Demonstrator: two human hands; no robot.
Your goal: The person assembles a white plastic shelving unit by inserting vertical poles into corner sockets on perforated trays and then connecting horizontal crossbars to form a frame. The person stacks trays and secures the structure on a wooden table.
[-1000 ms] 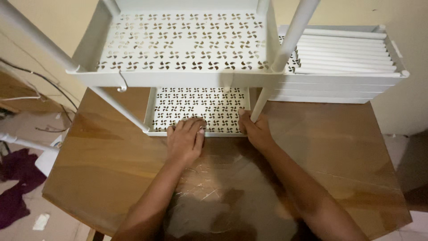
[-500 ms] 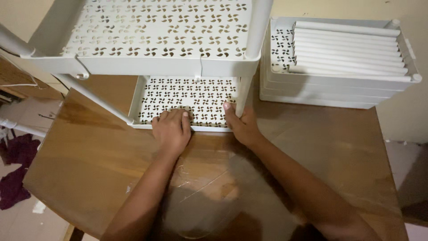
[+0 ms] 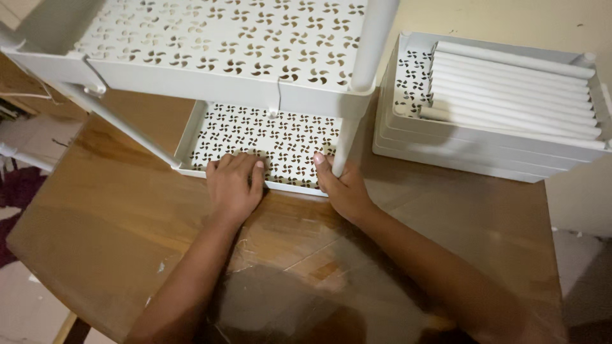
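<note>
Rack assy step: left hand (image 3: 233, 188) flat, fingers spread on bottom shelf (image 3: 268, 137) edge; right hand (image 3: 341, 188) wraps post (image 3: 341, 153) base. Next prob needs firm push w/ post kept upright on table (image 3: 127, 223).

Around the left hand (image 3: 233, 186) and right hand (image 3: 341, 188), the bare wooden table (image 3: 108, 223) lies open from 4 to 8 o'clock, with nothing standing on it. At 12 o'clock the lower shelf tray (image 3: 268, 140) is roofed by the upper shelf tray (image 3: 210, 48), leaving only a low gap between them. The slanting post (image 3: 121, 124) bars 10 o'clock, the upright post (image 3: 357, 89) stands just beside the right thumb, and a stack of trays holding white tubes (image 3: 510, 83) fills 2 o'clock.
</note>
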